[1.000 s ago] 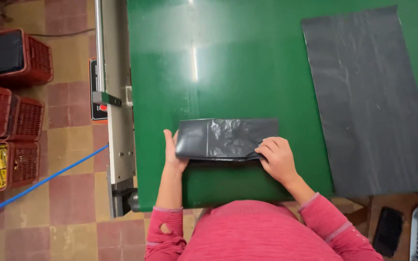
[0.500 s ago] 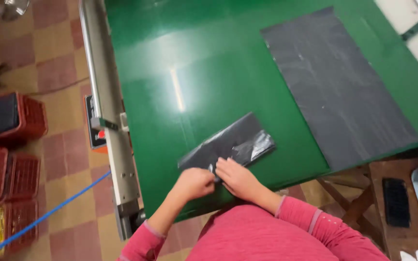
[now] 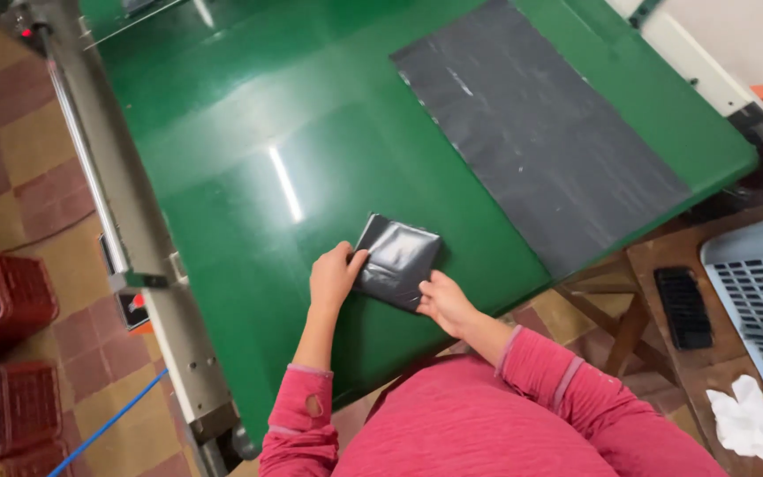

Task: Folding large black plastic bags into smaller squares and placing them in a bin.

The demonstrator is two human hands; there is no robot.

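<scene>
Folded black plastic bag (image 3: 396, 261) lies on the green bench (image 3: 249, 177), near its front edge, directly between both hands and touching each. Packet is a squarish rectangle, long axis tilted, running from upper left down to lower right. Largest first: one green bench; one flat unfolded dark grey bag sheet (image 3: 540, 132) farther up and to the right, well apart from the hands; one folded packet. Left hand (image 3: 334, 277) presses on the packet's left edge, fingers curled over it, thumb on top. Right hand (image 3: 446, 303) pinches the lower right corner, fingers bent. Both equally near, one per side. Off bench: red crates (image 3: 2, 353) on floor at left, one black phone (image 3: 683, 306) on wooden stand at right, one white rag (image 3: 750, 424).
</scene>
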